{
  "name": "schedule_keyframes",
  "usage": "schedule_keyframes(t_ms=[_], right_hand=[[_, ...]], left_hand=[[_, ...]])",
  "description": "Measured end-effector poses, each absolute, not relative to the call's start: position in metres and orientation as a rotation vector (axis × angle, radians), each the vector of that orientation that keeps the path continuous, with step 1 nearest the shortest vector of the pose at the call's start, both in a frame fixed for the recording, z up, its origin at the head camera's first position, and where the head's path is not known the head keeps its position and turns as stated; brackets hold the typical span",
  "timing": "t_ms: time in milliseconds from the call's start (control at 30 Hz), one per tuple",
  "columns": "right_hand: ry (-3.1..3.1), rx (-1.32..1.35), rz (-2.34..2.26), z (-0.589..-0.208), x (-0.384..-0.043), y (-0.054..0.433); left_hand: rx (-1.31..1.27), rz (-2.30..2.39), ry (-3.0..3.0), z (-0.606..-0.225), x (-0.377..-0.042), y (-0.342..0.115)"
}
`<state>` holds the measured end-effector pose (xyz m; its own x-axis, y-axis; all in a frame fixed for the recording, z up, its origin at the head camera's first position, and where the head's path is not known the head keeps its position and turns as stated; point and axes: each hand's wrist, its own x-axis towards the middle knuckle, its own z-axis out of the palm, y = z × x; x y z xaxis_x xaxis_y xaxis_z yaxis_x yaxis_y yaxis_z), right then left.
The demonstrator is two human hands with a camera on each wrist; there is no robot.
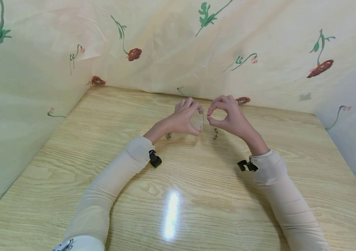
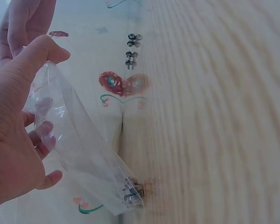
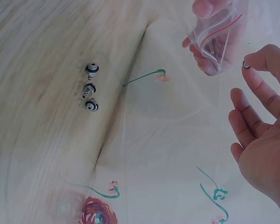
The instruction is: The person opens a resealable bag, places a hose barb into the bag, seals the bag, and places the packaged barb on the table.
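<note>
My left hand (image 1: pixel 182 118) holds a clear zip-lock bag (image 2: pixel 79 135), its mouth spread between thumb and fingers. A red line runs along the bag's zip in the right wrist view. Several small metal fittings (image 2: pixel 133 192) lie in the bottom corner of the bag, low over the table. Between thumb and index fingertip, my right hand (image 1: pixel 232 116) pinches one small metal fitting (image 3: pixel 246 65). That hand is beside the bag's mouth, a short gap away, its other fingers loosely bent in the right wrist view.
Loose metal fittings with dark rings (image 3: pixel 89 87) stand in a short row on the wooden table (image 1: pixel 134 195), below the right hand. A flowered cloth (image 1: pixel 165 42) hangs behind the table and at both sides. Black straps (image 1: pixel 155 159) are on both sleeves.
</note>
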<state>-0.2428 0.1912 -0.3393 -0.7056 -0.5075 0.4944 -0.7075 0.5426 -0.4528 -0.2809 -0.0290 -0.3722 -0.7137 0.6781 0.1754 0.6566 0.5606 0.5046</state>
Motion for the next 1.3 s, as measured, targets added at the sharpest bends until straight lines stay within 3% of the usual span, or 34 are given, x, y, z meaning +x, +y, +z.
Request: schedule_keyframes(t_ms=[1300], right_hand=[[-2.486,1.034,0.965,-0.350,-0.245,0.186]], left_hand=[[1.200,0.840,2.741,-0.371,-0.280,-0.029]])
